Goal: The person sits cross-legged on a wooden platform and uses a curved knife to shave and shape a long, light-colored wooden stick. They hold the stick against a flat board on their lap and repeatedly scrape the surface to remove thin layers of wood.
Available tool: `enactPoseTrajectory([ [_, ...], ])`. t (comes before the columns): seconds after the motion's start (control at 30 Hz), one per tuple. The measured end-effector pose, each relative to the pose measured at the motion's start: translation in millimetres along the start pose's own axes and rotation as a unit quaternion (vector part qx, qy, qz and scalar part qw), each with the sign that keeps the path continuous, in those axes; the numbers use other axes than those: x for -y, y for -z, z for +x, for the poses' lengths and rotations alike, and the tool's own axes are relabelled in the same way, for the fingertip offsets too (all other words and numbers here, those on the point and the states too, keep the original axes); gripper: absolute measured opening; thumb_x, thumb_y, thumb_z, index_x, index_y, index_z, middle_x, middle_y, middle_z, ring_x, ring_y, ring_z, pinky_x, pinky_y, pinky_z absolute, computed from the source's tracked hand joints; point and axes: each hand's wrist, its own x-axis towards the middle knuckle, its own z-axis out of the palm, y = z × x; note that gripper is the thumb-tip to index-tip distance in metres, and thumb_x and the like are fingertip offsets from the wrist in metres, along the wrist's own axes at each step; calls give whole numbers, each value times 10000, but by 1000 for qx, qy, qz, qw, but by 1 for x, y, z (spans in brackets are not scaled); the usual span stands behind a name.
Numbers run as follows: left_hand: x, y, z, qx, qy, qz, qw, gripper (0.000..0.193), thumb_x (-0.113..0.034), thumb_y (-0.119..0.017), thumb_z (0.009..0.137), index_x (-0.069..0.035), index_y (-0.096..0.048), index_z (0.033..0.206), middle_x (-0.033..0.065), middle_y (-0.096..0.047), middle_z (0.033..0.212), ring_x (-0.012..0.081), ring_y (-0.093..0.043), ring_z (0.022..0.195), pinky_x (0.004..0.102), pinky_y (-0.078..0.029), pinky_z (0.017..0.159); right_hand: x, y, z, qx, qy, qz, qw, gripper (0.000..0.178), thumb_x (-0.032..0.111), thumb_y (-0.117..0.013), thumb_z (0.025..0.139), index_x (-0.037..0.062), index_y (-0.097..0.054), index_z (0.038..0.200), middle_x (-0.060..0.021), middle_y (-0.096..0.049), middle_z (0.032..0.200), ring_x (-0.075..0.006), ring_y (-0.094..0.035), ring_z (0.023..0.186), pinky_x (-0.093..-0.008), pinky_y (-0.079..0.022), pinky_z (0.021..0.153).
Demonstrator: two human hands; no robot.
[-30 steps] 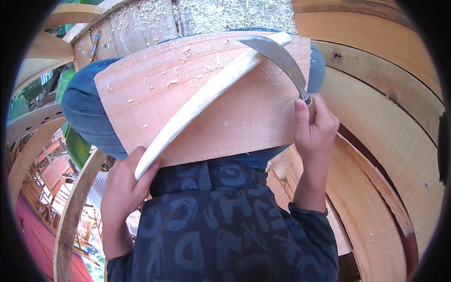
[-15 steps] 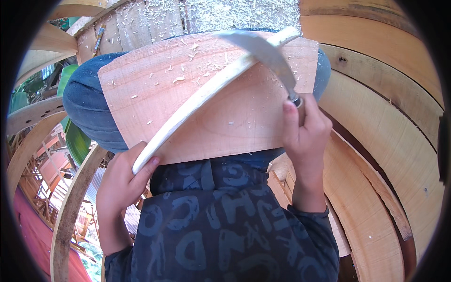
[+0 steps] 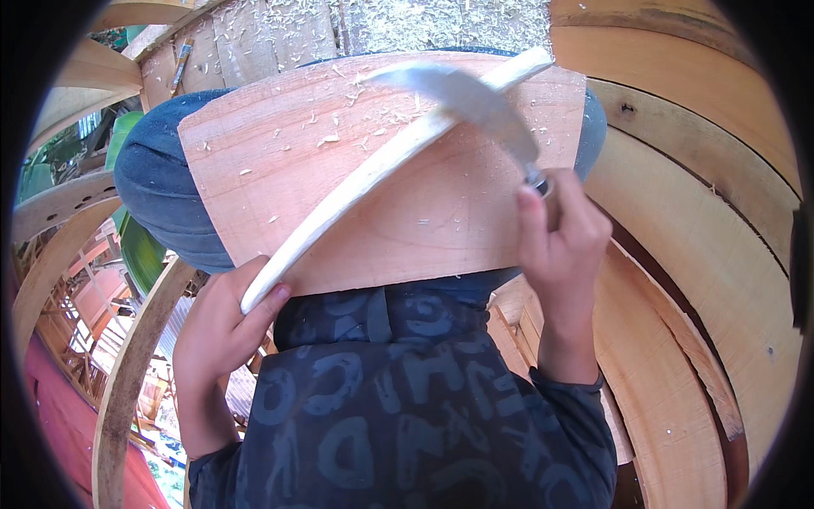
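A wooden board [image 3: 373, 195] lies across my lap, scattered with small shavings. Over it runs a long, pale peeled stick [image 3: 356, 182], slanting from near left to far right. My left hand [image 3: 229, 314] grips the stick's near end, thumb on top. In my right hand [image 3: 564, 237] is the handle of a curved, sickle-like knife [image 3: 487, 106], its handle mostly hidden by the fingers. The blade crosses the stick near its far end and is slightly blurred; whether its edge touches the wood I cannot tell.
Wood shavings [image 3: 441, 25] lie thick on the planks beyond the board. A thin pen-like stick [image 3: 181, 66] rests at the far left. Wide wooden planks [image 3: 695, 212] curve along the right. Wooden slats [image 3: 140, 373] stand on the left, with a green leaf [image 3: 140, 254] near my knee.
The right hand and knife have shifted slightly right and nearer, with the blade tilted differently over the stick. My left hand stays at the stick's near end.
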Motion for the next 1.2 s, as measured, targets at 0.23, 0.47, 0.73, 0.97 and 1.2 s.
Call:
enactPoseTrajectory([
  [0.23,4,0,0,-11,-32,4,999,256,-241,-593,918,11,-581,876,169,-563,652,359,-590,617,406,-442,606,1,-11,-3,-13,14,37,999,257,253,-697,897,43,-578,809,-95,-488,552,-243,-519,456,-333,-397,450],
  [0.47,1,0,1,-2,-10,-10,1000,267,-248,-598,917,14,-582,869,176,-564,655,372,-586,638,408,-442,619,-6,-9,-2,-2,-33,18,999,264,263,-692,901,43,-575,815,-90,-473,543,-219,-500,446,-331,-390,447],
  [0.73,1,4,2,-5,-31,18,999,281,-267,-594,915,11,-590,872,191,-561,667,411,-574,668,420,-440,630,-4,-11,1,-27,9,22,999,271,258,-695,896,38,-576,792,-89,-435,539,-238,-478,439,-341,-377,448],
  [0.97,3,-1,-2,-26,-31,13,999,301,-291,-601,907,7,-603,867,208,-574,685,433,-587,707,438,-442,637,-7,-5,-1,-29,22,15,999,264,232,-681,902,30,-566,778,-111,-460,529,-255,-491,440,-345,-395,456],
  [1.2,4,-1,-1,-15,-21,12,1000,298,-283,-609,905,10,-606,855,214,-581,696,437,-585,710,443,-441,641,-2,-6,-3,0,33,2,999,253,223,-663,914,26,-560,795,-100,-444,518,-236,-490,432,-351,-396,450],
])
